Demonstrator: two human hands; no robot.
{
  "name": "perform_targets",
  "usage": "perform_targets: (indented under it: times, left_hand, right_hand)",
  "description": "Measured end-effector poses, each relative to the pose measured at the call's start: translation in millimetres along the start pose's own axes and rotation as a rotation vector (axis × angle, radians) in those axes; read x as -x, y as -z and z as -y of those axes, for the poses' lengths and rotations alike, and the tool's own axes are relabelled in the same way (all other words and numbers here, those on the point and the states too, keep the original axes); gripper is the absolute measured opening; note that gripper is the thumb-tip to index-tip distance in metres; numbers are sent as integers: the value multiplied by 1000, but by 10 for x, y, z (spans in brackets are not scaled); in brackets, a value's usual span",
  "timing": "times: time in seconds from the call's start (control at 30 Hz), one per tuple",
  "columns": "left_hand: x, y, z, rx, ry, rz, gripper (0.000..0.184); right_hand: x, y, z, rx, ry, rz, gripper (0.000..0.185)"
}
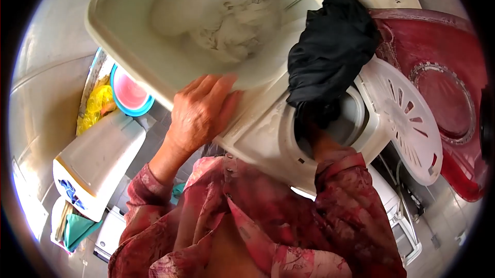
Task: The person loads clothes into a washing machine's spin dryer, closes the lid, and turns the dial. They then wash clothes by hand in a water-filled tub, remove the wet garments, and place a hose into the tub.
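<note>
A twin-tub washing machine stands in front of me. Its wide wash tub [121, 36] holds cloudy water and a pale, bunched cloth [232, 25]. My left hand [201, 108] lies over the near rim of this tub, fingers stretched and holding nothing. My right hand [320, 143] reaches down into the round spin tub [353, 115], its fingers hidden below a black garment [332, 46]. One end of that garment is inside the spin tub; the rest drapes up over the machine's back edge. The garment touches my hand, but I cannot tell whether it is gripped.
The slotted white spin lid [405, 118] is swung out to the right. Beyond it is a red plastic basin or lid [446, 82]. On the left are a blue-rimmed pink basin [131, 90], a yellow bag [98, 105] and a tall whitish bin [100, 154].
</note>
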State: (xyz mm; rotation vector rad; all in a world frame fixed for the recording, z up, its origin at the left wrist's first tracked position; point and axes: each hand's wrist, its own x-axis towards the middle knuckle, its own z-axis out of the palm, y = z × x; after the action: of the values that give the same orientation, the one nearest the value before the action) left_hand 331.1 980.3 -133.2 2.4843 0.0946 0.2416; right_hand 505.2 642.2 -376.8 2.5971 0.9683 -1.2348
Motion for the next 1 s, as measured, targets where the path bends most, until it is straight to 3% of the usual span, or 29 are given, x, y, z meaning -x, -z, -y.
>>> perform_targets:
  times: [0.13, 0.2, 0.3, 0.33, 0.4, 0.5, 0.63, 0.83, 1.0]
  left_hand:
    - [47, -32, 9, -12, -23, -69, 16]
    - [77, 39, -35, -14, -7, 21, 18]
    - [65, -16, -41, -67, -6, 27, 17]
    - [74, -28, -63, -66, -19, 30, 17]
    - [43, -43, -94, -116, -15, -33, 7]
    - [20, -43, -115, -111, -33, -44, 8]
    - [-17, -31, -120, -119, -21, 7, 12]
    - [-72, 12, -101, -67, 13, 114, 17]
    - [-54, 0, -99, -71, 42, 85, 15]
  right_hand:
    - [421, -320, 122, 41, 134, -9, 49]
    - [591, -420, 112, 53, 210, -31, 50]
    - [512, -220, 20, 79, 339, -243, 52]
    - [581, -95, 39, 74, 329, -250, 52]
    - [805, 709, 498, -121, -99, -228, 66]
    - [460, 283, 357, -320, -307, -263, 56]
    - [136, 269, 211, -267, -67, -134, 70]
    - [-143, 177, -44, -273, -88, -357, 66]
    - [-506, 438, -264, -268, -63, -479, 63]
